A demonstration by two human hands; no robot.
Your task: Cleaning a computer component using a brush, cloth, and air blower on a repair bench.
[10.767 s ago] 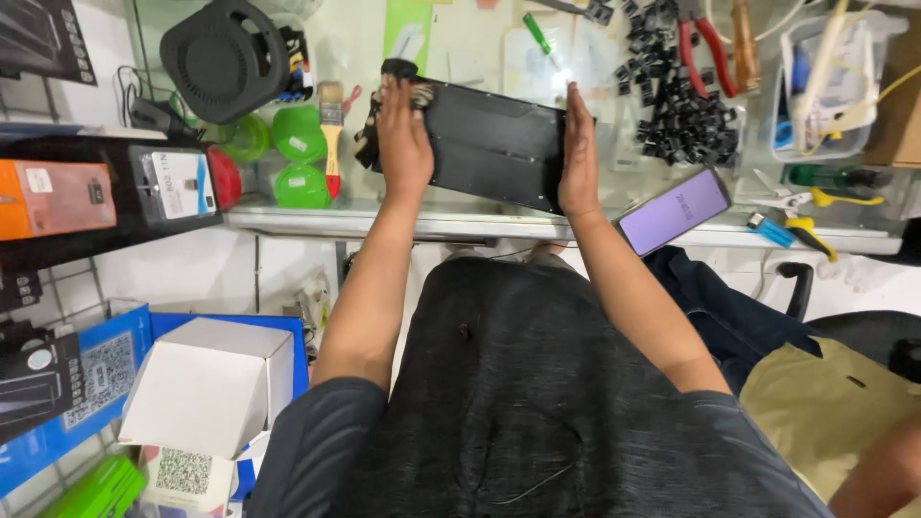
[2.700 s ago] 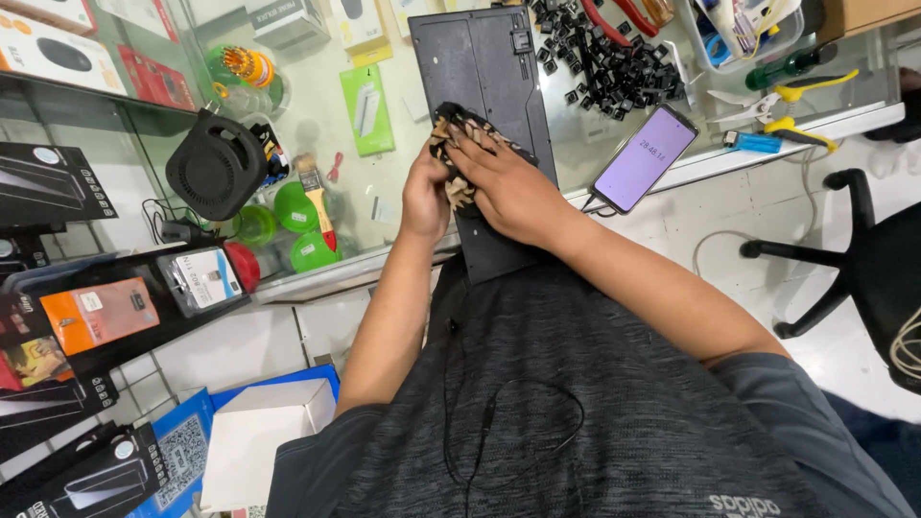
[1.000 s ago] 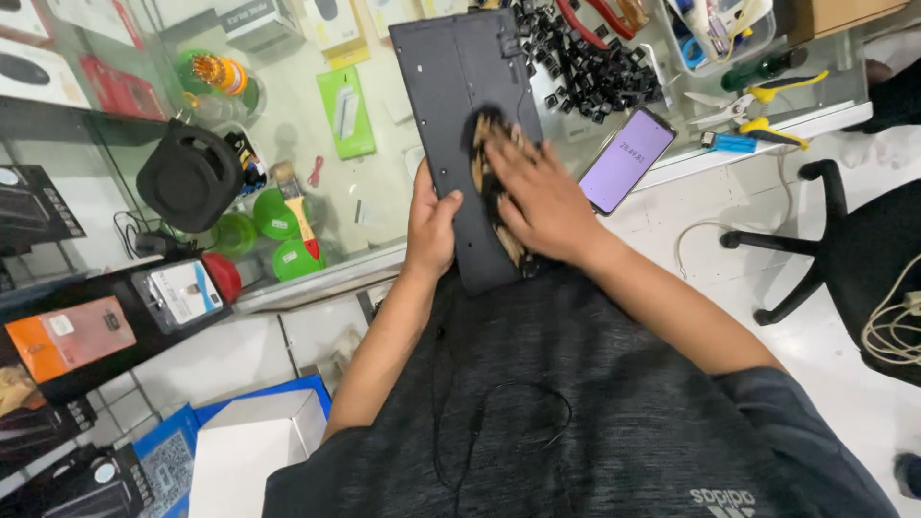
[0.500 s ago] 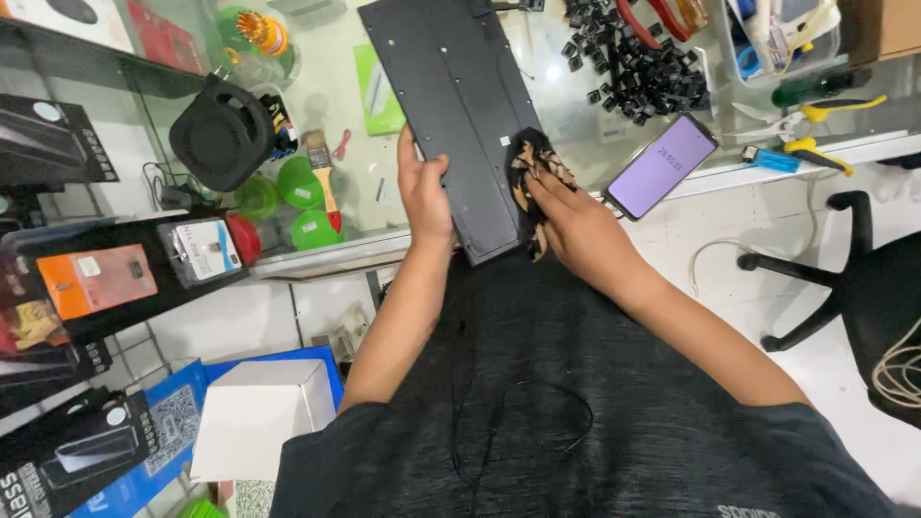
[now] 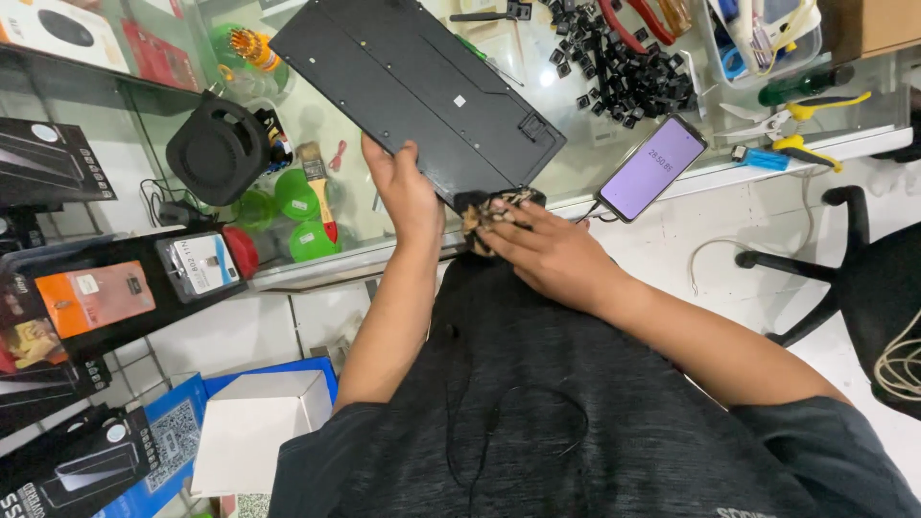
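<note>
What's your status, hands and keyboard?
Left hand steadies the keyboard, underside up. Right hand presses a patterned cloth on its near corner. Phone and loose keycaps lie close beside.

We see a black keyboard back (image 5: 413,82) with a small white label. The cloth (image 5: 494,213) under our right hand (image 5: 547,254) is mottled tan and black. Loose keycaps (image 5: 624,67) are black. The phone (image 5: 654,168) has a lilac screen. The brush (image 5: 317,182) has a pale wood handle and red end. Round green tubs (image 5: 297,197) sit by a black fan (image 5: 216,149). Our shirt (image 5: 576,422) is dark grey heather. The box (image 5: 259,427) is white.
</note>
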